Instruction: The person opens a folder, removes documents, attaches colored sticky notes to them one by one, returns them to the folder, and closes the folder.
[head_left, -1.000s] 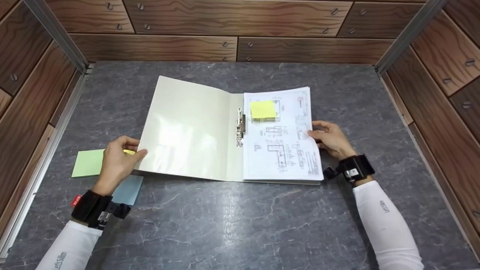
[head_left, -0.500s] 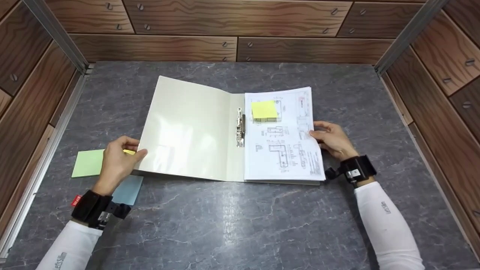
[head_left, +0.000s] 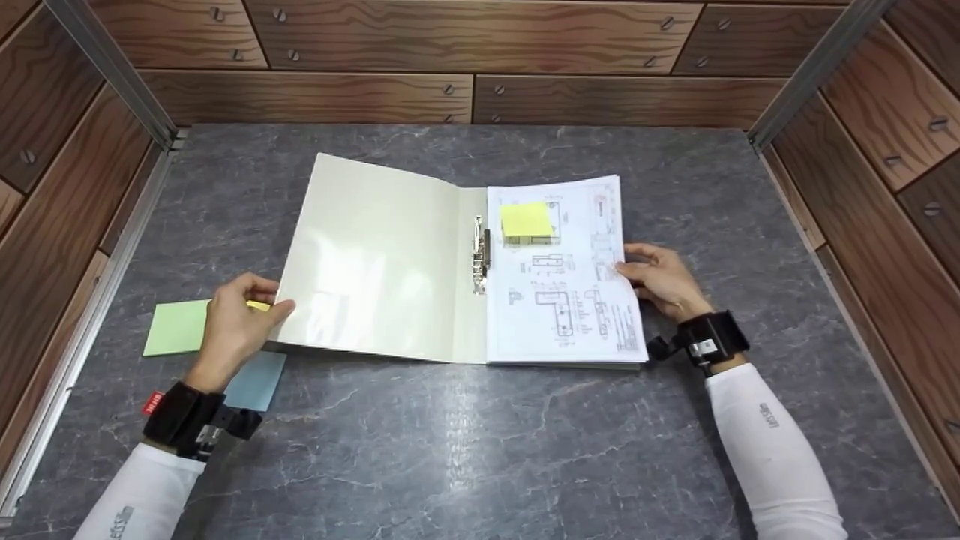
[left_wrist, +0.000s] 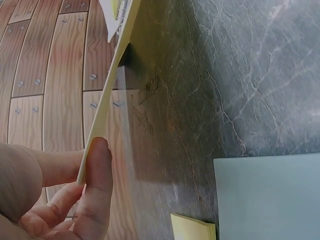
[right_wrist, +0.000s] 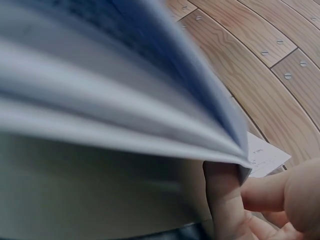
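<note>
An open cream clip folder (head_left: 375, 262) lies in the middle of the table, with a metal clip (head_left: 480, 255) along its spine. My left hand (head_left: 241, 315) pinches the left edge of its cover between thumb and fingers; the left wrist view shows that cover (left_wrist: 102, 110) tilted up off the table. On the right half is a stack of printed drawing sheets (head_left: 555, 315) with a yellow sticky note (head_left: 526, 219) near its top. My right hand (head_left: 664, 281) pinches the sheets' right edge, thumb on top and a finger (right_wrist: 225, 195) underneath.
Green (head_left: 176, 326) and blue sticky note pads (head_left: 257, 380) lie on the table at the left, by my left hand. A yellow pad (left_wrist: 192, 227) is partly hidden there. Wood-patterned panels (head_left: 315, 97) wall the back and sides of the grey table (head_left: 480, 450).
The sheets and my right hand shifted slightly right half a second ago, and now sit slightly left again. My left hand and the cover have stayed put.
</note>
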